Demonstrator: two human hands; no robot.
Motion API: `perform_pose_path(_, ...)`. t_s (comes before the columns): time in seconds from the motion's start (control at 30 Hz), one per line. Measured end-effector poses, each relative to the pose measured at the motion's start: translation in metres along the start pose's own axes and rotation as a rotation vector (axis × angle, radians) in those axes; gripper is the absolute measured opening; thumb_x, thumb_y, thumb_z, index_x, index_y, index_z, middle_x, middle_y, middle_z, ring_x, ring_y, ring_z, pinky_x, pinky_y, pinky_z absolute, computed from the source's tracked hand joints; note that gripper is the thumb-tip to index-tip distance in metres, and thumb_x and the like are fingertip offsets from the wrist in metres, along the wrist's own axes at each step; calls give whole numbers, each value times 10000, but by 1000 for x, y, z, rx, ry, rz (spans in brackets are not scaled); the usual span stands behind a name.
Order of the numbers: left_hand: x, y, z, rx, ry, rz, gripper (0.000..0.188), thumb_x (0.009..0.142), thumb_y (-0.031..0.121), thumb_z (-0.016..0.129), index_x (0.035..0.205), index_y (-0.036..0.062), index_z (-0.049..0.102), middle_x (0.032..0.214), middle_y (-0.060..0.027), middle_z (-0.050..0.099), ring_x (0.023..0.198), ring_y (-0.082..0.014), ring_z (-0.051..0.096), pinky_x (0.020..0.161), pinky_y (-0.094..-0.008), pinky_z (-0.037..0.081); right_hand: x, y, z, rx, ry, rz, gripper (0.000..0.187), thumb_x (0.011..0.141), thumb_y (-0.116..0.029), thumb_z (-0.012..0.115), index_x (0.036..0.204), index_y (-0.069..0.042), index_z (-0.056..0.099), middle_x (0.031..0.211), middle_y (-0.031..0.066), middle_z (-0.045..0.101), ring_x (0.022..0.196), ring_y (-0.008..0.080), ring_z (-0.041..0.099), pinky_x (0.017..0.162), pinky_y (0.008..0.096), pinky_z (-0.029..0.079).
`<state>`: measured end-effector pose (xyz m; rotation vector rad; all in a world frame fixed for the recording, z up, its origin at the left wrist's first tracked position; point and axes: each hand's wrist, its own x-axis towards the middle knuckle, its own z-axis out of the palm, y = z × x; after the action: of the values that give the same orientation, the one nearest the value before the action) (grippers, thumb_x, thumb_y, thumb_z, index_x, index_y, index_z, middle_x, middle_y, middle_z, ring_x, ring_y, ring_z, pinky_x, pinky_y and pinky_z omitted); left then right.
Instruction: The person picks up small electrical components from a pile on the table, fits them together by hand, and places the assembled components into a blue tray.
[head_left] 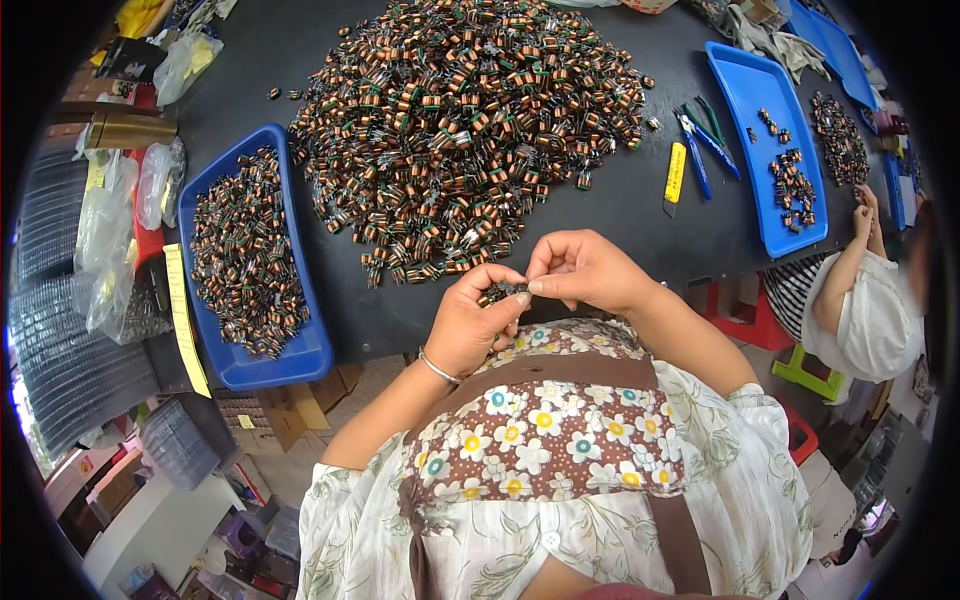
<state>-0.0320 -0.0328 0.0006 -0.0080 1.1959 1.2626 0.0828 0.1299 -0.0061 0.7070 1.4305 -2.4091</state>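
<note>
Some small coils (pixel 503 292) sit in the left hand (pixel 470 325), its fingers curled round them. The right hand (pixel 592 272) has its fingers pinched shut beside them, maybe on one coil. Left is a blue tray (pixel 324 350); far on the table (pixel 610 215), a big coil pile (pixel 470 140).

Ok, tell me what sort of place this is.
Probably an electronics assembly workshop: a heap of copper-wound coils lies on a black worktable, blue trays hold more, and blue-handled cutters lie nearby.
</note>
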Motion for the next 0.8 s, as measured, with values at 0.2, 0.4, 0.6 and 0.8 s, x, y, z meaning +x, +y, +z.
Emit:
perform_pose_path(0.2,-2,2,0,-32,29,22,178,826,46,623,980,55,533,769,-55,615,494,-44,470,384,-181,313,17,0,3,-844,417,-493,216,772,-122,668,978,-83,612,789,9,592,669,132,596,556,273,472)
perform_pose_path(0.4,-4,4,-5,-7,35,15,181,822,36,620,979,50,531,763,-55,612,494,-45,470,383,-182,308,22,-10,12,-1245,525,-505,256,723,-148,686,955,-115,584,838,42,561,710,239,606,606,356,493)
perform_pose_path(0.6,0,6,-8,-111,7,-36,144,823,24,608,942,48,531,780,-83,612,510,-57,484,381,-182,304,18,-3,0,-1125,494,-539,173,717,-107,676,858,-75,582,797,53,569,657,220,591,565,329,467)
perform_pose_path(0.8,5,5,-19,-490,-431,-49,154,892,173,516,838,30,526,832,-162,598,591,-147,555,363,-193,343,8,-3,6,-352,357,-187,136,783,-90,671,797,-27,552,698,-36,530,537,12,456,473,187,364)
